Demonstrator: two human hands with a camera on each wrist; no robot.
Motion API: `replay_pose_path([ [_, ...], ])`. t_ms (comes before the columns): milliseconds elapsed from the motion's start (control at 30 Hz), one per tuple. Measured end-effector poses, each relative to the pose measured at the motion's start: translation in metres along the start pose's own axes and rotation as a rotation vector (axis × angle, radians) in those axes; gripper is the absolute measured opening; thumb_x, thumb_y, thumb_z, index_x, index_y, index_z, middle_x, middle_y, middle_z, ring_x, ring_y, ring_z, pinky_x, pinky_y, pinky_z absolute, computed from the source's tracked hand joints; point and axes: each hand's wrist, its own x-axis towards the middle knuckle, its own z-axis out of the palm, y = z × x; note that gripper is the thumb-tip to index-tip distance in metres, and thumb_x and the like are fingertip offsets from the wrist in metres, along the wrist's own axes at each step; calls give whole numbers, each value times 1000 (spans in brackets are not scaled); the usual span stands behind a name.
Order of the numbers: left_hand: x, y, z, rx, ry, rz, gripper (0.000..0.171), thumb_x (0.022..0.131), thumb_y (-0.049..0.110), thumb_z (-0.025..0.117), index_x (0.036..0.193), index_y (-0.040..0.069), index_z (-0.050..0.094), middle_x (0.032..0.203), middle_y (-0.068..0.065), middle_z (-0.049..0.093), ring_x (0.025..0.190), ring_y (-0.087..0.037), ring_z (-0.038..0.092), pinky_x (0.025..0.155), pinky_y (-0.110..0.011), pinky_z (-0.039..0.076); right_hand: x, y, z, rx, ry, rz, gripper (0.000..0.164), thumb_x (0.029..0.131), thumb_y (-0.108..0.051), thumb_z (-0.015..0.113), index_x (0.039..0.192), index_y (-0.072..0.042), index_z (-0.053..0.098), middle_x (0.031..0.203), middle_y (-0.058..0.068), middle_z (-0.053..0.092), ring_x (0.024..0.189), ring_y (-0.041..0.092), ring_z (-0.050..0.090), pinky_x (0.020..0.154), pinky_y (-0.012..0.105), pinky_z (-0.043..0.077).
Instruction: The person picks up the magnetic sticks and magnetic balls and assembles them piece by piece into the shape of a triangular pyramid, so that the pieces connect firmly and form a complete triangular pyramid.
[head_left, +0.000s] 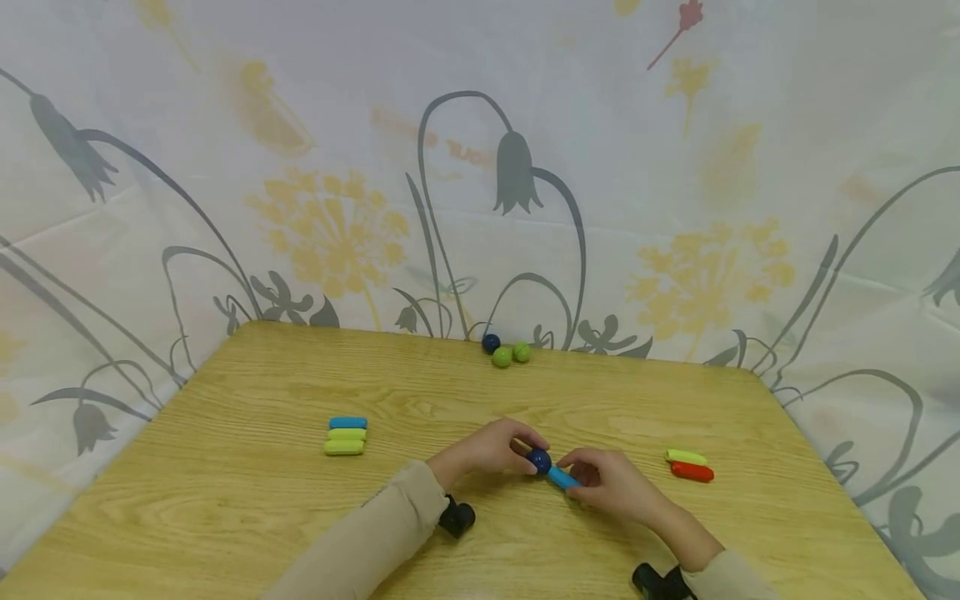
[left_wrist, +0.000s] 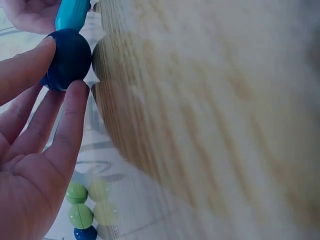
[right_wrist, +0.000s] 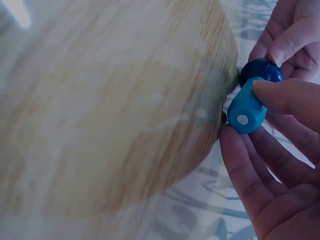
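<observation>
Between the thumb and fingers of my left hand (head_left: 498, 450) I pinch a dark blue ball (head_left: 538, 462), low over the wooden table. My right hand (head_left: 618, 485) pinches a light blue rod (head_left: 562, 477) with thumb and fingers. The rod's far end meets the ball. In the right wrist view, the near end of the rod (right_wrist: 245, 112) shows a pale round spot. The left wrist view has the ball (left_wrist: 70, 60) in the fingers, with the rod (left_wrist: 72, 15) against it; whether the two are joined I cannot tell.
On the table (head_left: 225, 500), a blue rod (head_left: 348, 423) and two yellow-green rods (head_left: 345, 442) lie at left. A yellow-green rod (head_left: 686, 457) and a red rod (head_left: 692, 472) lie at right. Two green balls (head_left: 502, 357) and a dark blue ball (head_left: 491, 343) sit at the back edge.
</observation>
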Motion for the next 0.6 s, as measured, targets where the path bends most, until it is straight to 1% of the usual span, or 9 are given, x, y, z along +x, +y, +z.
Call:
replay_pose_path([
  [133, -4, -2, -1, -11, 42, 9, 30, 84, 0, 67, 113, 5, 64, 110, -5, 60, 104, -26, 58, 78, -28, 50, 0, 0, 0, 21, -11, 18, 27, 84, -10, 70, 107, 0, 63, 86, 0, 62, 72, 10, 58, 61, 25, 50],
  [267, -11, -4, -7, 1, 87, 45, 28, 85, 2, 67, 112, 5, 64, 110, -8, 61, 102, -27, 58, 78, -28, 50, 0, 0, 0, 26, -12, 26, 26, 84, -10, 70, 107, 0, 64, 84, -1, 61, 71, 10, 58, 61, 25, 49],
  [433, -18, -9, -20, 37, 141, 50, 27, 86, 4, 67, 113, 3, 63, 110, -10, 60, 103, -27, 57, 79, -29, 50, 0, 0, 0, 21, -8, 24, 26, 84, -11, 70, 106, 0, 64, 85, -1, 61, 72, 9, 57, 61, 25, 50],
  [600, -19, -13, -37, 67, 202, 66, 28, 87, 4, 66, 114, 1, 62, 112, -10, 60, 104, -29, 56, 82, -32, 49, 1, 1, 1, 13, -6, 25, 26, 84, -12, 70, 106, 0, 64, 86, -1, 62, 73, 9, 57, 61, 25, 49],
])
